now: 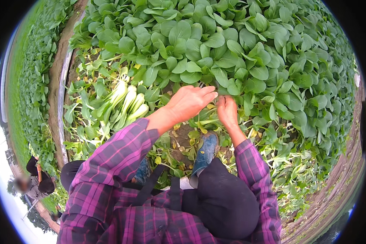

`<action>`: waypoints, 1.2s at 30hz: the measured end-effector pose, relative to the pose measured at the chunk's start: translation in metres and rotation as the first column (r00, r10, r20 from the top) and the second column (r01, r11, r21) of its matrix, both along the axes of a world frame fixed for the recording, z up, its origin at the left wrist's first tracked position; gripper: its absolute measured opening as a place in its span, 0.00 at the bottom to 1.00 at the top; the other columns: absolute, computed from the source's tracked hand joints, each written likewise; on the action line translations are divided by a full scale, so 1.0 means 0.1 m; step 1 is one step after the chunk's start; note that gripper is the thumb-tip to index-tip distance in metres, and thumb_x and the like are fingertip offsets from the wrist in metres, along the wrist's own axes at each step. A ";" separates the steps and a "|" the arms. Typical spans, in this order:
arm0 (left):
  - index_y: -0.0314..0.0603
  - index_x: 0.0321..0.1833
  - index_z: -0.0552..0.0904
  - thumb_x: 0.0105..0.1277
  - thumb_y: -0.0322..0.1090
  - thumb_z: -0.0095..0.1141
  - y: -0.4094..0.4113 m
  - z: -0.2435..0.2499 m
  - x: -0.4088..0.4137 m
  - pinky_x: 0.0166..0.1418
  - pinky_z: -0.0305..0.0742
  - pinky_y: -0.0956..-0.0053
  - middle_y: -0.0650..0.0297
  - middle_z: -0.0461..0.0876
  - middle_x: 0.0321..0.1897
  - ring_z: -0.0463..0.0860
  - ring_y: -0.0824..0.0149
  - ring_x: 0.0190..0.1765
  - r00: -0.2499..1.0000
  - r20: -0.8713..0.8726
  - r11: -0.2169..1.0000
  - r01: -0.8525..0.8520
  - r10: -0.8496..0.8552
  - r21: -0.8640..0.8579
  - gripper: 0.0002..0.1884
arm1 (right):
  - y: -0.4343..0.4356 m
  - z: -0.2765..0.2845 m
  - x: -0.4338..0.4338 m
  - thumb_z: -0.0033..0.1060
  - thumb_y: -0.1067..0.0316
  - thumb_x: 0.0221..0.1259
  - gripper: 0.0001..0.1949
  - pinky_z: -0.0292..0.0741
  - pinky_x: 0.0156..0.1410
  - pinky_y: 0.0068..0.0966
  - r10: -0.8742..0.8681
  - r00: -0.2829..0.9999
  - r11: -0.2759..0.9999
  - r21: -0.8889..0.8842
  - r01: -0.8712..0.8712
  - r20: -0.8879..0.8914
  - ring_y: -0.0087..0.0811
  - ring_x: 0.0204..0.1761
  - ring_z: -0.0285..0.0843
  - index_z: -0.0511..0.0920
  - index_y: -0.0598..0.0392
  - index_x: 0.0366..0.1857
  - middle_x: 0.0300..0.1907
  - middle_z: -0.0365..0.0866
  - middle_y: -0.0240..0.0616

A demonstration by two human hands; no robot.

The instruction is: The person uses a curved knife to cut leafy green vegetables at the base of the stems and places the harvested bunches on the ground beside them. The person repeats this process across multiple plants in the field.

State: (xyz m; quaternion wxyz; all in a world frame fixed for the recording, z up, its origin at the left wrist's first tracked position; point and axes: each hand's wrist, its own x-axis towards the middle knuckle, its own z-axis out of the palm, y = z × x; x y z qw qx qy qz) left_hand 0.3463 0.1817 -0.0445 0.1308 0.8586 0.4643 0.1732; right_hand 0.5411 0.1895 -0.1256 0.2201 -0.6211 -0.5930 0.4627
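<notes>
Before me stands a dense bed of green bok choy with broad, rounded leaves. My left hand reaches in low at the near edge of the bed, fingers bent, their tips by the plant bases. Close on its right, my right hand is curled beneath overhanging leaves. Foliage and the fingers themselves hide whatever either hand may grip. Left of my hands lies a small pile of bok choy heads, their pale bases pointing up and right. Loose trimmed leaves are strewn around that pile.
My blue boots stand on soil with yellowed leaves. Leaf litter covers the ground at right, beside a dirt path. A pale strip edges the bed at left. Another person crouches by the neighbouring row.
</notes>
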 end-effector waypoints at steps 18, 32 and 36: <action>0.49 0.43 0.86 0.64 0.43 0.63 0.56 -0.34 -0.42 0.46 0.80 0.59 0.63 0.81 0.51 0.84 0.54 0.42 0.937 -0.237 0.946 -0.295 0.258 -0.135 0.10 | -0.11 -0.24 -0.01 0.45 0.67 0.67 0.14 0.76 0.52 0.40 0.016 0.998 0.985 -0.172 -0.027 -0.065 0.53 0.45 0.81 0.78 0.61 0.49 0.41 0.83 0.57; 0.46 0.41 0.84 0.63 0.38 0.64 0.39 -0.48 -0.57 0.49 0.77 0.60 0.62 0.81 0.42 0.82 0.54 0.44 0.958 -0.178 0.955 -0.253 0.225 -0.154 0.08 | -0.03 -0.60 -0.28 0.48 0.65 0.72 0.12 0.75 0.52 0.39 0.116 0.989 0.993 -0.020 -0.118 -0.087 0.47 0.43 0.82 0.82 0.59 0.42 0.38 0.85 0.46; 0.43 0.38 0.83 0.61 0.34 0.66 0.30 -0.35 -0.55 0.49 0.80 0.62 0.64 0.82 0.50 0.84 0.56 0.44 0.967 -0.037 0.950 -0.256 0.253 -0.178 0.06 | -0.28 -0.53 -0.19 0.46 0.61 0.75 0.14 0.77 0.41 0.35 0.078 0.986 0.990 -0.106 -0.094 -0.149 0.38 0.33 0.81 0.83 0.56 0.46 0.32 0.83 0.39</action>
